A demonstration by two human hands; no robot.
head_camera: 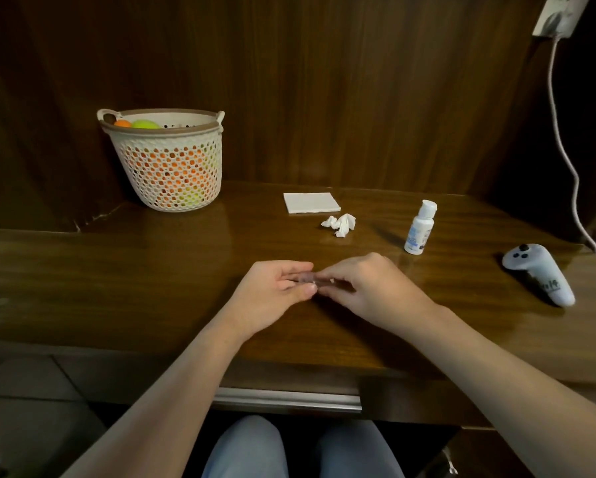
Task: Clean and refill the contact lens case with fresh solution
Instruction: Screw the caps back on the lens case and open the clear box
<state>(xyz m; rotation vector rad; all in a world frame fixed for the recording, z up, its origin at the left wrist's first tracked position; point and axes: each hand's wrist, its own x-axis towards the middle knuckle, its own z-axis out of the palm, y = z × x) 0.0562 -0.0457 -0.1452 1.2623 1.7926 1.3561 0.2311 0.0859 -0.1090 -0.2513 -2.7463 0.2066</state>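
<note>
Flanking hands (277,288) (365,288), seemingly untouched: bottle (419,227), tissue (339,224).

Your wooden desk (151,270) carries a basket (172,167) at the back left, a tissue stack (311,202), a crumpled tissue (339,224), a bottle (420,226) (upright) and a controller (538,273).

Dark glossy wooden desk (151,270) set into a wood-panelled alcove (324,81), dimly lit, with a metal drawer handle (286,398) under its front edge, grey tiled floor (31,391) lower left, and a white wall socket (558,15) upper right.
</note>
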